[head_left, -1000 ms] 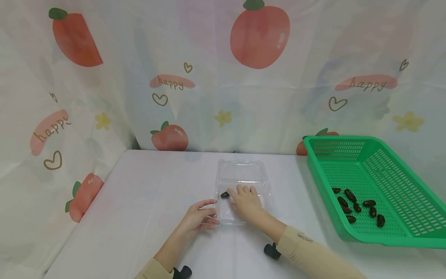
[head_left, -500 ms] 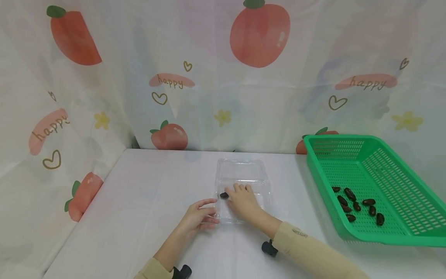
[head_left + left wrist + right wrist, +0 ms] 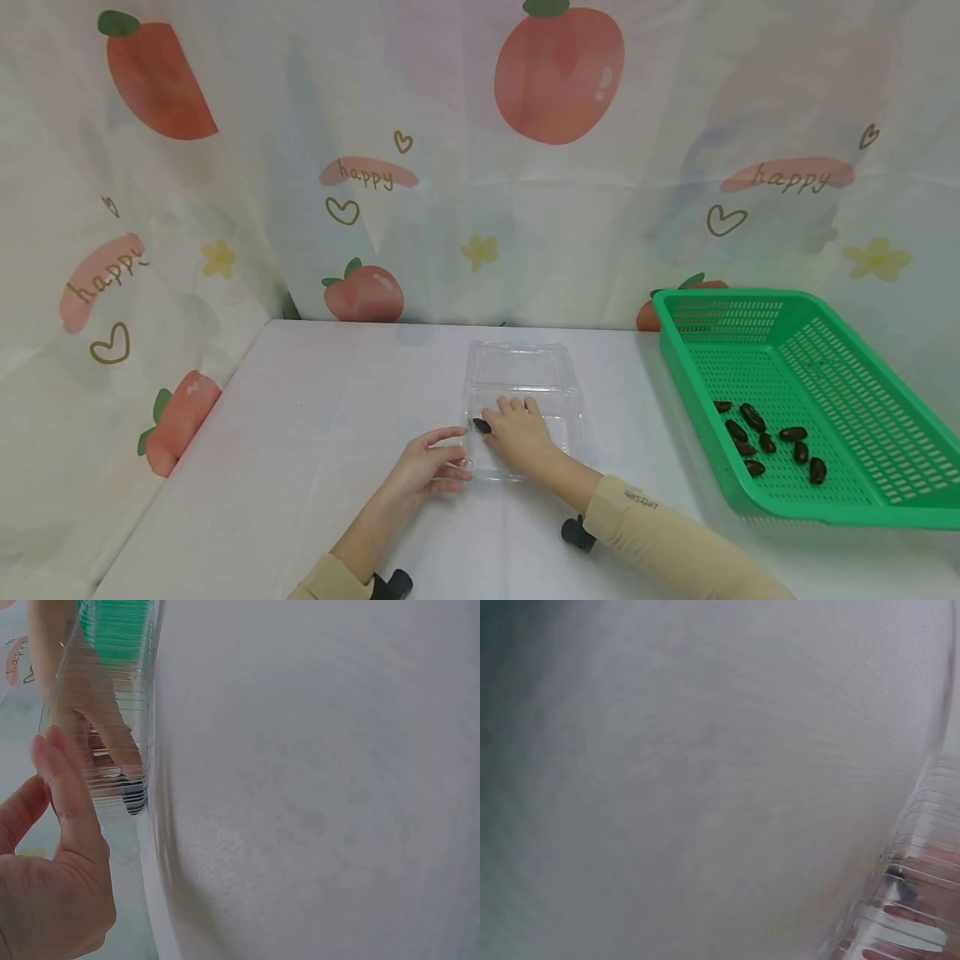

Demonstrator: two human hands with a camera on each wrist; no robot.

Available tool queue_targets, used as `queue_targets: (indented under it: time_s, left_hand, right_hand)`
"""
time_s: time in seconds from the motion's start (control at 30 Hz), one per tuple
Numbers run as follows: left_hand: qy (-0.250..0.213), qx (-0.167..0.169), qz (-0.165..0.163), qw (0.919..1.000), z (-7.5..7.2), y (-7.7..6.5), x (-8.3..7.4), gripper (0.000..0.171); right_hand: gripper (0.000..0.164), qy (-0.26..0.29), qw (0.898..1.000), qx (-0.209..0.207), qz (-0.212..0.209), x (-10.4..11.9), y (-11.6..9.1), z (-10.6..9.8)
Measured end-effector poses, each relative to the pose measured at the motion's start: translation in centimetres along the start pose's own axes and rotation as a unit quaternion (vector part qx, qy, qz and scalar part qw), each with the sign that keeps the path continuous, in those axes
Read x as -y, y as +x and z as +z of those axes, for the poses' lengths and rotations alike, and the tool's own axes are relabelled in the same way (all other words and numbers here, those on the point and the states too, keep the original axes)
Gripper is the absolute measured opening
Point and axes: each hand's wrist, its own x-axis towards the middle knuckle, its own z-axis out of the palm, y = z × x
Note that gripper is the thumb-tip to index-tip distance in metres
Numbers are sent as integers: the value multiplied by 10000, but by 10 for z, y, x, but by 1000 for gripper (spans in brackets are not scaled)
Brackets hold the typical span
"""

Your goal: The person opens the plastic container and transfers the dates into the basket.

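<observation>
A clear plastic clamshell box (image 3: 564,429) lies on the white table with its lid folded back. Inside it, near the left wall, is a dark brown date (image 3: 482,426). My right hand (image 3: 519,433) reaches into the box and pinches the date at its right end; the fingertips are partly hidden. Through the ribbed wall in the left wrist view, the thumb meets the date (image 3: 133,796). My left hand (image 3: 426,471) holds the box's left side, thumb and fingers at the rim. The right wrist view shows mostly blurred table and the box's edge (image 3: 922,817).
On the right stands a green perforated basket (image 3: 847,392) with several dates (image 3: 793,434) in its left part. The white table (image 3: 337,400) ends at a fruit-printed cloth (image 3: 450,233) behind and to the left.
My right hand has shifted slightly left within the box. The date has moved a little left and nearer, and its angle has turned. My left hand stays in place.
</observation>
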Motion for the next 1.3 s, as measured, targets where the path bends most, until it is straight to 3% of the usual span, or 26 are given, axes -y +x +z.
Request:
queue_targets:
  time_s: [0.6, 1.3]
  left_hand:
    - [24, -79, -40, 10000, 1, 0, 0, 42]
    - [12, -56, -29, 10000, 1, 1, 1, 43]
  right_hand:
    - [21, 66, 9995, -289, -114, -6, -4, -10]
    - [21, -128, 9953, -933, -206, -34, -39, -56]
